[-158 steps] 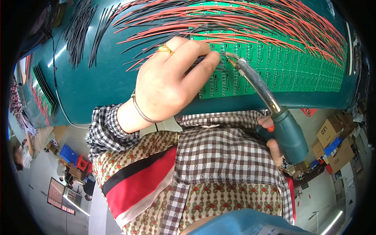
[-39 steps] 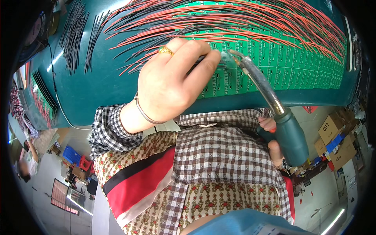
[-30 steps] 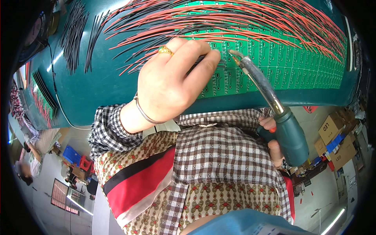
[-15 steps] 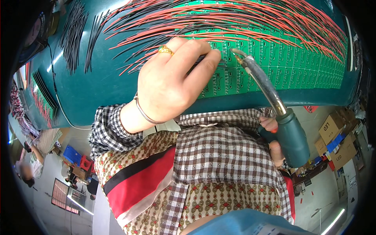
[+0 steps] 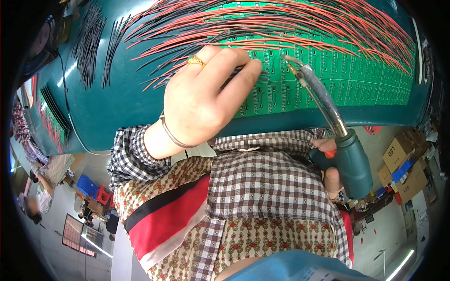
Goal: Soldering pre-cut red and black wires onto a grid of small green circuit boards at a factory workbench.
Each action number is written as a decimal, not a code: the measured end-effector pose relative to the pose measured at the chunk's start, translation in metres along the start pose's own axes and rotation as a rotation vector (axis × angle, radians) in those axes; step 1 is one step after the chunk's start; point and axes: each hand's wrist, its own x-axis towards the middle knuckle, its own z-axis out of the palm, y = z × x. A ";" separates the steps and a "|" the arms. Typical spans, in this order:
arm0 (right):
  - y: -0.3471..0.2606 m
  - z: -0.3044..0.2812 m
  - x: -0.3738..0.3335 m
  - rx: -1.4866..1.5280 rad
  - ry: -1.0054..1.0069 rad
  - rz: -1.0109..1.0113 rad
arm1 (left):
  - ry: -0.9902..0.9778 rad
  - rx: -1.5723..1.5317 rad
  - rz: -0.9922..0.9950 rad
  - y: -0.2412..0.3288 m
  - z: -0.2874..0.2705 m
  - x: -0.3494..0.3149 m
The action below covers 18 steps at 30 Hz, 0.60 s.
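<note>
A long panel of green circuit boards point(image 5: 328, 79) lies on a teal table, with many red and black wires point(image 5: 262, 23) fanned over it. My left hand point(image 5: 201, 103), with a gold ring and a thin bracelet, rests on the boards' near edge, fingers curled down on the wires; whether it pinches one is hidden. My right hand point(image 5: 328, 164) grips the teal handle of a soldering iron point(image 5: 349, 157). Its metal shaft slants up and left, and the tip point(image 5: 288, 61) sits over the boards just right of my left fingertips.
Bundles of black wires point(image 5: 93, 42) lie at the table's far left, with a stack of green boards point(image 5: 51, 112) beside them. The table's front edge point(image 5: 304, 117) runs just above my checked shirt. Cardboard boxes point(image 5: 401, 154) stand on the floor at right.
The iron's tip has shifted slightly right along the boards since the oldest frame. My left hand has stayed in place on the wires.
</note>
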 end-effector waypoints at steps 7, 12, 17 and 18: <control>0.000 -0.001 -0.003 -0.067 0.025 0.026 | 0.020 -0.034 0.005 -0.001 -0.011 0.004; -0.012 0.009 0.007 -0.128 0.111 0.171 | -0.163 -0.012 -0.118 0.015 -0.007 0.013; -0.009 -0.003 0.003 0.013 -0.035 0.137 | -0.026 0.056 -0.050 0.010 0.003 0.004; -0.010 -0.001 0.003 0.037 -0.007 0.180 | -0.028 0.055 -0.049 0.009 0.003 0.005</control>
